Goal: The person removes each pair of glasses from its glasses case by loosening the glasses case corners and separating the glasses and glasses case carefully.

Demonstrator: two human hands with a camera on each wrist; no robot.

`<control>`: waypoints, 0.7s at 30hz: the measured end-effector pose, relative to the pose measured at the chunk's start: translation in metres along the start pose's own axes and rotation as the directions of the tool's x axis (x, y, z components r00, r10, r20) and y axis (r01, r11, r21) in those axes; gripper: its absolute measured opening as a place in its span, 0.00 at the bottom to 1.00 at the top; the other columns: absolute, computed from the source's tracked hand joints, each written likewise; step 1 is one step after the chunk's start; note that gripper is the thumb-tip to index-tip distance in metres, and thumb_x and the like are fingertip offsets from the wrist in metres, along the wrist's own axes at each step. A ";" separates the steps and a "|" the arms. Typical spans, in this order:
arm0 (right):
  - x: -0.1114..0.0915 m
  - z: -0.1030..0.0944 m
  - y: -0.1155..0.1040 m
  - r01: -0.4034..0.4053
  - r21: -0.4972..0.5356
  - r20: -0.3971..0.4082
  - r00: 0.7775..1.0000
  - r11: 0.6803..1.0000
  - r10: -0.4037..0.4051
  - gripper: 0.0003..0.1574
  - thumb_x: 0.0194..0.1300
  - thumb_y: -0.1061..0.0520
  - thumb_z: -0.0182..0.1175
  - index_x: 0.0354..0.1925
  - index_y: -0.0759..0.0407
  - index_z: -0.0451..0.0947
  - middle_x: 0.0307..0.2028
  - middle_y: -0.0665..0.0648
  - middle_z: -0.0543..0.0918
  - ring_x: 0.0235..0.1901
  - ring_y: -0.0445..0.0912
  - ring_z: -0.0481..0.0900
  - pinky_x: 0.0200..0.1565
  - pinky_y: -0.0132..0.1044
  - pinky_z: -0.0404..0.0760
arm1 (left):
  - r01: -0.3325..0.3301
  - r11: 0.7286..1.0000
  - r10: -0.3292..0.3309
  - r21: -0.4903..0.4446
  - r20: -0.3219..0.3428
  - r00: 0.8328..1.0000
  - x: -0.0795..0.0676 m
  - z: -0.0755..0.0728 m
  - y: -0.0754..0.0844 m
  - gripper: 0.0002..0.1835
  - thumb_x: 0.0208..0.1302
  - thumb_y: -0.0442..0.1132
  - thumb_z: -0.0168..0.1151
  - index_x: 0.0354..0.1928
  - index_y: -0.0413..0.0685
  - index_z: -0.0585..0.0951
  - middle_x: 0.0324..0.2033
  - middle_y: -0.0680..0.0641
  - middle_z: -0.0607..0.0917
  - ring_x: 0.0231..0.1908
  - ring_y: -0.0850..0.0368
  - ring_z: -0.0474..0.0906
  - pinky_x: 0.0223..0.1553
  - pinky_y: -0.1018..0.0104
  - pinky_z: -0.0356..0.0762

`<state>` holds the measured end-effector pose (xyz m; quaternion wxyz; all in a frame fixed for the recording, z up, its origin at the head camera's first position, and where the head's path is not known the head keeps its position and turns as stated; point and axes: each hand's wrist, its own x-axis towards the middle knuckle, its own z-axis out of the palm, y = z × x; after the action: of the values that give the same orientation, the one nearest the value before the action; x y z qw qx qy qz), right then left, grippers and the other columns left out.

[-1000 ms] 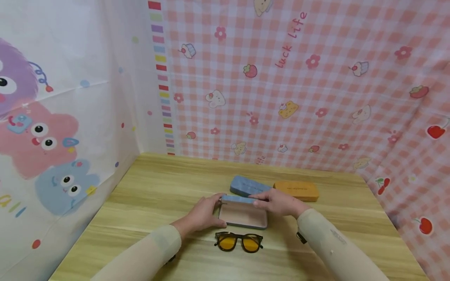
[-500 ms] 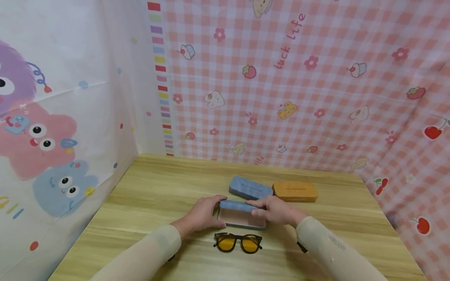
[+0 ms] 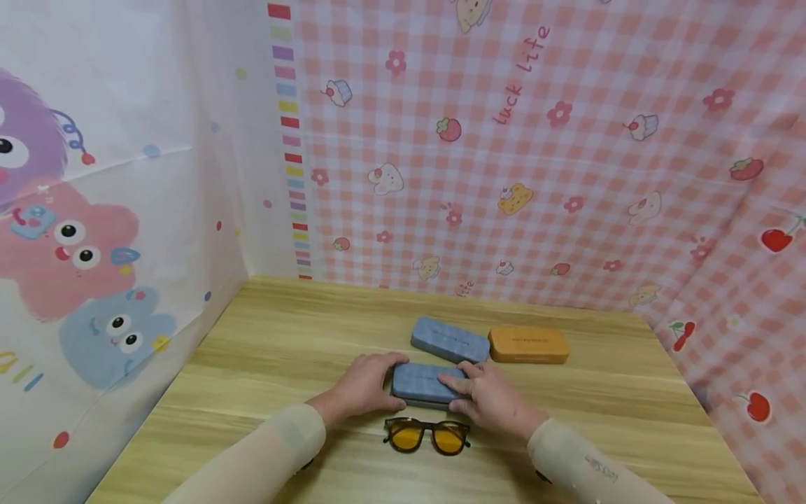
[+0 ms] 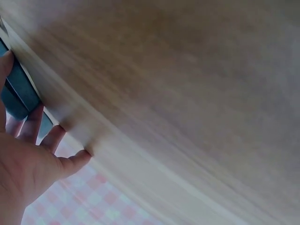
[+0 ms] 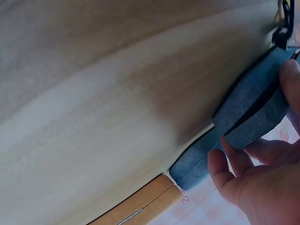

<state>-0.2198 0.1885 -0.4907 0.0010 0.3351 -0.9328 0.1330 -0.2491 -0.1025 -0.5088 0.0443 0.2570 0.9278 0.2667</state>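
A blue glasses case (image 3: 417,381) lies on the table between the hands, lid down over its base. A thin dark gap shows along the seam of the case (image 5: 253,105) in the right wrist view. My left hand (image 3: 365,383) holds its left end, thumb in front and fingers behind. On the right end, my right hand (image 3: 497,399) grips with fingers over the lid and thumb at the front edge. Just in front of the case lies a pair of glasses (image 3: 406,437) with black frames and orange lenses. The inside of the case is hidden.
Behind the held case lies a second blue glasses case (image 3: 450,338). An orange glasses case (image 3: 529,344) sits to its right. Printed cloth (image 3: 478,161) hangs behind the wooden table (image 3: 302,322) and along both sides.
The lid of the near blue case has swung down toward me over its pale inside. My right hand has come forward and down with it; the left hand has stayed put.
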 end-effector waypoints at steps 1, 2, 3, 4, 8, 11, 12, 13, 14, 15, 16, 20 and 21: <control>-0.001 0.001 0.000 -0.004 -0.004 -0.014 1.000 1.000 0.003 0.35 0.74 0.45 0.69 0.75 0.46 0.76 0.66 0.67 0.82 0.57 0.61 0.81 0.61 0.62 0.80 | -0.003 1.000 0.003 0.003 -0.003 1.000 0.000 0.000 0.000 0.41 0.55 0.50 0.85 0.70 0.49 0.79 0.66 0.47 0.86 0.65 0.47 0.82 0.70 0.39 0.71; -0.001 0.002 -0.001 -0.004 -0.010 -0.026 1.000 1.000 0.004 0.35 0.73 0.45 0.69 0.74 0.46 0.77 0.66 0.66 0.82 0.56 0.60 0.81 0.61 0.62 0.80 | -0.003 1.000 0.004 0.007 -0.005 1.000 0.001 0.000 0.000 0.41 0.55 0.51 0.85 0.70 0.49 0.79 0.66 0.47 0.86 0.66 0.47 0.82 0.71 0.37 0.70; -0.001 0.003 -0.001 -0.005 -0.014 -0.035 0.999 1.000 0.004 0.35 0.72 0.46 0.70 0.74 0.46 0.77 0.66 0.66 0.82 0.56 0.59 0.81 0.60 0.61 0.80 | -0.002 1.000 0.002 0.009 -0.006 1.000 0.001 0.001 0.000 0.41 0.55 0.51 0.85 0.70 0.50 0.79 0.66 0.47 0.86 0.66 0.46 0.82 0.71 0.36 0.69; -0.001 0.004 -0.001 -0.007 -0.018 -0.040 0.999 1.000 0.006 0.35 0.72 0.45 0.71 0.74 0.46 0.78 0.66 0.66 0.82 0.56 0.59 0.81 0.60 0.61 0.80 | 0.000 1.000 0.000 0.014 -0.004 1.000 0.001 0.001 0.001 0.41 0.55 0.51 0.84 0.70 0.50 0.79 0.67 0.47 0.85 0.66 0.46 0.82 0.72 0.35 0.68; 0.000 0.004 -0.001 -0.014 -0.030 -0.042 0.999 0.999 0.013 0.35 0.70 0.44 0.72 0.73 0.44 0.79 0.65 0.65 0.83 0.54 0.57 0.82 0.59 0.60 0.80 | 0.006 1.000 -0.006 0.026 0.006 1.000 0.001 0.002 0.002 0.41 0.56 0.51 0.84 0.71 0.49 0.79 0.68 0.47 0.84 0.68 0.45 0.80 0.73 0.28 0.65; 0.001 0.003 -0.002 -0.040 0.000 -0.027 0.999 0.999 0.040 0.35 0.70 0.44 0.73 0.72 0.42 0.80 0.65 0.64 0.83 0.54 0.57 0.82 0.60 0.61 0.80 | 0.002 0.999 -0.003 0.037 0.013 1.000 0.001 0.002 0.003 0.41 0.57 0.51 0.83 0.71 0.49 0.78 0.68 0.46 0.84 0.68 0.44 0.80 0.73 0.24 0.63; 0.001 0.003 -0.002 -0.053 0.017 -0.021 0.998 0.998 0.053 0.34 0.69 0.44 0.73 0.72 0.42 0.80 0.65 0.64 0.83 0.55 0.58 0.82 0.61 0.62 0.80 | 0.001 0.999 -0.002 0.042 0.015 1.000 0.001 0.002 0.003 0.41 0.57 0.51 0.83 0.71 0.48 0.78 0.68 0.46 0.84 0.69 0.44 0.80 0.72 0.24 0.63; 0.002 0.003 -0.002 -0.066 0.033 -0.015 0.998 0.997 0.067 0.34 0.69 0.44 0.73 0.71 0.41 0.80 0.65 0.64 0.83 0.56 0.59 0.82 0.62 0.63 0.79 | -0.003 0.999 0.002 0.047 0.018 1.000 0.001 0.002 0.003 0.41 0.57 0.51 0.83 0.71 0.48 0.78 0.68 0.45 0.83 0.69 0.44 0.80 0.72 0.23 0.63; 0.002 0.002 -0.003 -0.079 0.051 -0.008 0.997 0.996 0.080 0.34 0.69 0.44 0.74 0.71 0.41 0.80 0.66 0.64 0.83 0.58 0.60 0.82 0.63 0.64 0.78 | -0.006 0.999 0.005 0.053 0.020 1.000 0.001 0.002 0.004 0.41 0.57 0.51 0.83 0.71 0.48 0.78 0.69 0.45 0.83 0.69 0.44 0.79 0.72 0.23 0.63; 0.003 0.002 -0.003 -0.092 0.063 -0.002 0.996 0.994 0.093 0.34 0.69 0.44 0.74 0.71 0.41 0.81 0.67 0.64 0.82 0.59 0.61 0.81 0.65 0.66 0.77 | -0.009 0.998 0.008 0.060 0.022 1.000 0.001 0.002 0.004 0.41 0.57 0.51 0.83 0.71 0.47 0.78 0.69 0.45 0.83 0.69 0.43 0.79 0.71 0.23 0.64; 0.003 0.002 -0.003 -0.102 0.070 0.003 0.995 0.992 0.102 0.34 0.69 0.44 0.74 0.71 0.41 0.81 0.67 0.65 0.82 0.61 0.62 0.81 0.66 0.66 0.76 | -0.015 0.998 0.013 0.068 0.024 1.000 0.001 0.002 0.004 0.41 0.57 0.51 0.82 0.71 0.47 0.78 0.69 0.45 0.83 0.69 0.43 0.79 0.71 0.23 0.64; 0.004 0.002 -0.004 -0.119 0.076 0.014 0.993 0.990 0.118 0.34 0.68 0.44 0.74 0.71 0.41 0.81 0.68 0.66 0.81 0.62 0.64 0.80 0.68 0.67 0.75 | -0.044 0.991 0.042 0.128 0.022 0.999 0.001 0.001 0.006 0.42 0.58 0.55 0.82 0.72 0.48 0.78 0.68 0.46 0.84 0.68 0.43 0.79 0.72 0.30 0.68; 0.003 0.002 -0.004 -0.118 0.072 0.014 0.993 0.990 0.117 0.34 0.69 0.44 0.74 0.71 0.42 0.81 0.68 0.66 0.81 0.62 0.64 0.80 0.68 0.67 0.75 | -0.050 0.988 0.047 0.149 0.022 0.999 0.002 0.001 0.007 0.42 0.58 0.56 0.82 0.72 0.49 0.78 0.68 0.46 0.84 0.68 0.44 0.79 0.72 0.32 0.68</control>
<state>-0.2198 0.1829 -0.4913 -0.0237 0.2800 -0.9454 0.1649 -0.2471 -0.0962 -0.5060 0.0269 0.2845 0.9382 0.1952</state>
